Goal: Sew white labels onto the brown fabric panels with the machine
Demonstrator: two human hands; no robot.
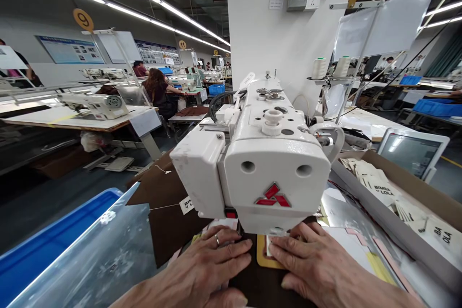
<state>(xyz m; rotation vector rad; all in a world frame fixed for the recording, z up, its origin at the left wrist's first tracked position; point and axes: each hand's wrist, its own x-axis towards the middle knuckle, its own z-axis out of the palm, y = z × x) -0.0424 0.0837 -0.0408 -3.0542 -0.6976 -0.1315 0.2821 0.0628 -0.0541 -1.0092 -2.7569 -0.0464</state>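
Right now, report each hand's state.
Left hand: open, palm down, fingertips over brown fabric.
Right hand: open, palm down, fingertips on the yellow-edged piece.

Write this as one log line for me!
left hand: flat over brown fabric | right hand: fingertips on yellow-edged piece | sewing machine: ahead of hands | label box: right side

I can make out a slim, silvery ring (217, 239), its narrow band circling one finger (226, 237) of the left hand (200, 267). The right hand (319, 255) shows bare fingers from here, and both forearms (378, 288) are uncovered as far as I can see.
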